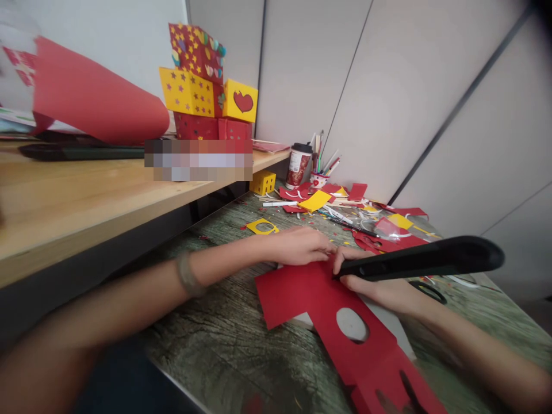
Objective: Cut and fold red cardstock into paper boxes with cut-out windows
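A cross-shaped sheet of red card (pixel 313 299) lies flat on the table, and an oval hole is cut in it. Through the hole shows a pale board (pixel 394 328) underneath. My left hand (pixel 304 246) rests flat on the card's upper edge, fingers stretched towards the right. In my right hand (pixel 373 290) is a black utility knife (pixel 422 259), gripped between thumb and fingers. Its tip points down at the red card just beside my left fingertips. The blade itself is too small to make out. Dark cut-outs mark the card's near end.
A wooden shelf (pixel 99 213) on the left carries stacked red and yellow boxes (pixel 190 92) and rolled red paper (pixel 99 98). Farther back stand a paper cup (pixel 298 167) and a pen pot (pixel 319 180), amid paper scraps. A yellow piece with a hole (pixel 254 227) lies nearer.
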`<action>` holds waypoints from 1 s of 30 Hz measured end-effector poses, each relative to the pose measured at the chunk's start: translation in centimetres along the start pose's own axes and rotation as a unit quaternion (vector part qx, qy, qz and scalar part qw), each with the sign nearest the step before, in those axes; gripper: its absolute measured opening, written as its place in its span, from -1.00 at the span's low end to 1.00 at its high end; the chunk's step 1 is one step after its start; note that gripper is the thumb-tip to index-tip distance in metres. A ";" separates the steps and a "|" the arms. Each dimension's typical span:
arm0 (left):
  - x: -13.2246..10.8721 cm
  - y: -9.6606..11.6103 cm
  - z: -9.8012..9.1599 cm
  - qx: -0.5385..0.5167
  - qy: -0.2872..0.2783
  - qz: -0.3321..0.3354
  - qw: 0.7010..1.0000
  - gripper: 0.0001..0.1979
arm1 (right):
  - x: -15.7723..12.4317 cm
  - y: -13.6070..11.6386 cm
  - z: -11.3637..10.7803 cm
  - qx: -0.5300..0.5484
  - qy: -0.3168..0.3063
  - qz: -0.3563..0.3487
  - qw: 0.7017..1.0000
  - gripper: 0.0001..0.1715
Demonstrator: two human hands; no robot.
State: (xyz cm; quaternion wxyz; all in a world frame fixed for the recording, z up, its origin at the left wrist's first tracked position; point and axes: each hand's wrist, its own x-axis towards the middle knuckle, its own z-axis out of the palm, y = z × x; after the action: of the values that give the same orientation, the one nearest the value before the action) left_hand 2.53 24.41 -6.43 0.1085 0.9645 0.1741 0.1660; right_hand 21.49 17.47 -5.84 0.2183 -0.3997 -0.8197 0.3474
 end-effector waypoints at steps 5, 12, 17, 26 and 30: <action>1.8 -1.4 0.3 0.057 -0.012 0.005 0.998 -0.79 | 0.1 -0.3 -0.1 0.000 0.003 0.008 1.000 -0.94; -0.1 -1.4 -1.6 0.065 -0.006 -0.040 0.997 -0.71 | 0.5 -0.6 -0.5 -0.002 -0.006 0.016 1.000 -0.91; -1.2 -1.2 -1.3 0.038 0.017 -0.113 0.993 -0.79 | 1.1 -1.0 -0.9 0.000 -0.016 0.017 1.000 -0.85; -4.3 0.3 0.2 0.072 0.069 -0.101 0.990 -0.82 | 1.9 -0.1 -0.8 -0.008 0.001 0.023 1.000 -0.90; -4.7 1.1 0.5 0.076 0.030 -0.010 0.997 -0.64 | 1.5 0.5 -0.6 -0.022 0.009 0.010 1.000 -0.90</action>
State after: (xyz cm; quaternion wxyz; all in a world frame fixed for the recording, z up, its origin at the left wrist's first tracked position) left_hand -1.07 21.56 -7.89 0.0317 0.9628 0.1990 0.1801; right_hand 21.22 19.17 -5.69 0.2135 -0.4161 -0.8209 0.3277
